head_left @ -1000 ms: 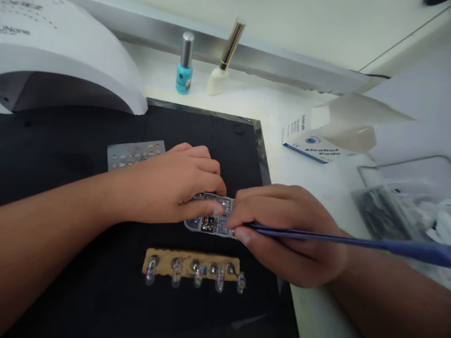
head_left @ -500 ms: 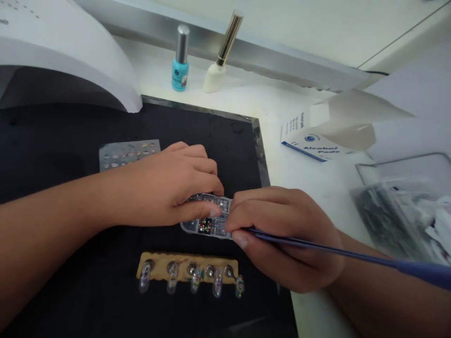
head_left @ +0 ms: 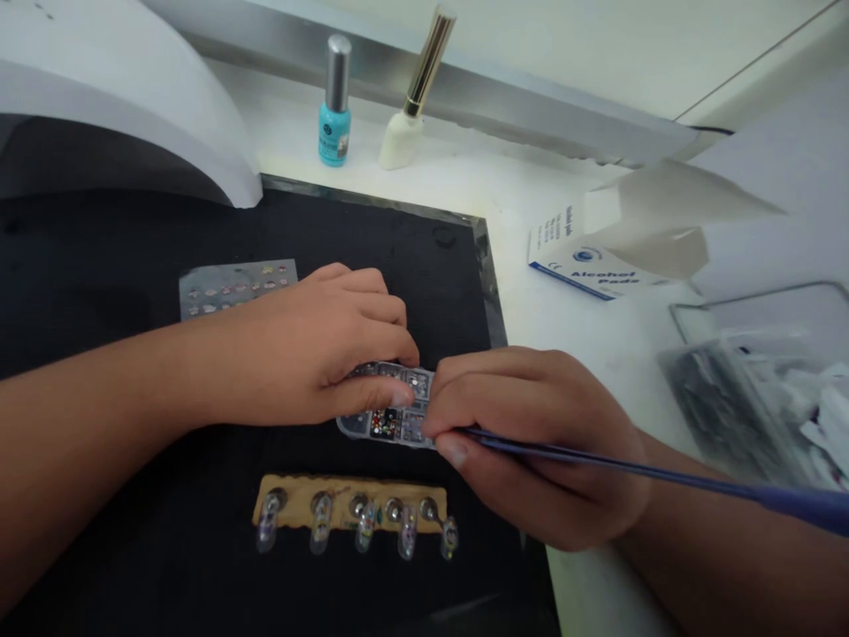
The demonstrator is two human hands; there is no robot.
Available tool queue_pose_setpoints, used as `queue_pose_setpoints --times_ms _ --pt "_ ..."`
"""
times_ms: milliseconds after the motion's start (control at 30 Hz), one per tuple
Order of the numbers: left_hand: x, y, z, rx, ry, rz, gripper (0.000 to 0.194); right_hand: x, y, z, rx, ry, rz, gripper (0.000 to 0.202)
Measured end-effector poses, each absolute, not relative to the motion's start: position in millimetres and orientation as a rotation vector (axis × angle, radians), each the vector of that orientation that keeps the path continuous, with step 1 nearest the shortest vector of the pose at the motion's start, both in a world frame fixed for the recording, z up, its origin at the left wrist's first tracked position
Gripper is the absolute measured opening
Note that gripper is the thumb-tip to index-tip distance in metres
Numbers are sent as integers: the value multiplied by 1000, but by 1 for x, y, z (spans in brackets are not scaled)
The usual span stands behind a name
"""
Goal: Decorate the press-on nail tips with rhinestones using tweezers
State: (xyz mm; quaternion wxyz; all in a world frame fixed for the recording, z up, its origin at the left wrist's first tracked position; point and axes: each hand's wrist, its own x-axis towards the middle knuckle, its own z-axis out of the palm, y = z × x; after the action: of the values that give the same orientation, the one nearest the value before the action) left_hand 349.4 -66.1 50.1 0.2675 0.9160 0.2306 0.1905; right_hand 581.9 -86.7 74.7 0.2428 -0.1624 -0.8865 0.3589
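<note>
A clear compartment case of rhinestones [head_left: 385,426] lies on the black mat. My left hand [head_left: 351,345] grips its far edge with bent fingers, the thumb lying across the compartments. Over the case's right end is my right hand [head_left: 537,442], closed on long blue tweezers [head_left: 597,460]; their tips are hidden behind the fingers. Nearer to me, a tan strip [head_left: 345,491] carries several clear, decorated false nails [head_left: 365,528] on round metal holders. A sheet of small stickers [head_left: 229,285] lies partly under my left forearm.
A white arched device [head_left: 165,106] stands at the back left. Behind the mat [head_left: 398,257] are a turquoise polish bottle [head_left: 333,133] and a cream bottle [head_left: 401,141]. An open alcohol pads box [head_left: 590,265] and a clear bin [head_left: 716,389] sit on the right.
The view has shifted slightly, so the bottles, mat and nails appear a little further left. Both hands keep the same hold on the case and the tweezers.
</note>
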Motion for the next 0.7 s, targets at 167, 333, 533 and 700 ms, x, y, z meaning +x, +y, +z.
queue_pose_setpoints --times_ms 167,333,533,700 --pt "349 -65 54 2464 624 461 25 581 -88 83 -461 -2433 1030 18" --pt "349 -65 54 2463 629 474 25 580 -87 84 -520 -2470 1043 18" --pt "349 -64 54 2450 615 451 26 581 -87 79 -448 -2445 1004 17" --pt "349 -65 53 2453 611 462 26 582 -91 90 -563 -2524 1036 20"
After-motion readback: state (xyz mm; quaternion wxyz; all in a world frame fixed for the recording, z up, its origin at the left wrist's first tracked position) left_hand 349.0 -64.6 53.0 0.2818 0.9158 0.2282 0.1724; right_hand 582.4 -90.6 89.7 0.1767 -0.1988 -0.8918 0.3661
